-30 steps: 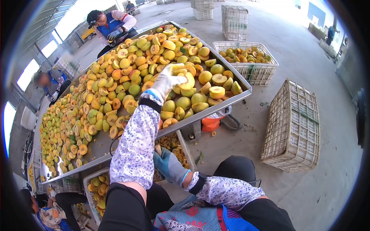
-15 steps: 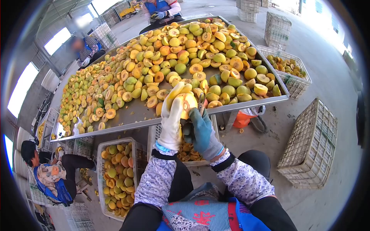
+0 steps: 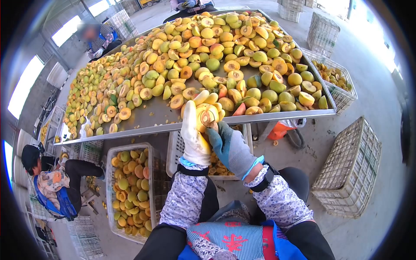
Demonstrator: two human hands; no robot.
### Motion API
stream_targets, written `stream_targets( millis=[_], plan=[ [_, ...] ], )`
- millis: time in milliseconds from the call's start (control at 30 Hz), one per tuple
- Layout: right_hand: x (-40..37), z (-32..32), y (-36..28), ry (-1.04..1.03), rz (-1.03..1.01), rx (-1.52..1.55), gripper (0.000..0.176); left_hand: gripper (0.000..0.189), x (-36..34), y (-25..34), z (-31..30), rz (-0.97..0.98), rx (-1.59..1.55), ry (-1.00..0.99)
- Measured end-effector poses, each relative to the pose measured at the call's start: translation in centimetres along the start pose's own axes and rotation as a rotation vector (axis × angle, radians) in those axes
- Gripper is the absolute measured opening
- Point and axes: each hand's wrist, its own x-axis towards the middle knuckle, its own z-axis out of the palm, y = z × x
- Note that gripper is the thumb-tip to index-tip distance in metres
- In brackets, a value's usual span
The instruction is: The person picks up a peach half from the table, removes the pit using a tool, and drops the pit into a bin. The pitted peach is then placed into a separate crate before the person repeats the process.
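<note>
My left hand (image 3: pixel 196 130), in a white and yellow glove, is closed around a yellow peach half (image 3: pixel 205 116), cut face toward me. My right hand (image 3: pixel 229 145), in a blue and grey glove, is closed on a small pitting tool (image 3: pixel 211 121). The tool's curved metal end is at the pit in the middle of the cut face; the handle is hidden in the fingers. Both hands are just in front of the near edge of a metal table (image 3: pixel 151 134) heaped with halved peaches (image 3: pixel 173 65). Below them stands a white crate (image 3: pixel 174 151) with fruit pieces inside.
A crate of peaches (image 3: pixel 130 190) stands left of my legs. To the right are an upended crate (image 3: pixel 346 169) and another fruit-filled crate (image 3: pixel 346 95). An orange bag (image 3: pixel 279 129) hangs under the table. One person (image 3: pixel 56 182) sits at left; others sit beyond the table.
The metal end of the pitting tool has moved from beside the fruit onto its cut face. My right hand has shifted slightly down and closer to the peach half. The view has tilted slightly.
</note>
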Motion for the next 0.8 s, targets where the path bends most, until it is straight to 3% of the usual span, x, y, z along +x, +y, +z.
stream_targets(
  millis=[100, 200, 300, 400, 567, 700, 800],
  plan=[
    [0.1, 1.6, 1.1, 0.052, -0.100, 0.263, 0.036, 0.054, 0.0, -0.3, -0.2, -0.019, -0.060, 0.104],
    [0.0, 1.1, 0.6, -0.118, 0.057, 0.189, 0.039, 0.053, 0.2, -0.1, -1.1, -0.025, -0.003, 0.130],
    [-0.3, 2.0, 1.1, -0.142, 0.044, 0.383, 0.042, 0.053, 0.4, -0.2, -2.5, -0.018, 0.082, 0.099],
    [0.0, 0.8, -0.1, -0.298, 0.284, 0.477, 0.044, 0.053, 0.3, 0.1, -2.1, 0.036, 0.195, 0.128],
    [-0.3, 1.7, 1.1, -0.257, 0.182, 0.429, 0.042, 0.053, 0.1, 0.7, -1.9, 0.017, 0.333, 0.116],
    [-1.1, 3.2, 1.9, -0.225, 0.207, 0.622, 0.038, 0.053, -0.4, 0.9, -1.2, -0.080, 0.204, 0.136],
    [-1.3, 2.2, 0.9, -0.239, 0.207, 0.578, 0.040, 0.053, -0.1, 1.0, -1.5, -0.100, 0.180, 0.083]
  ],
)
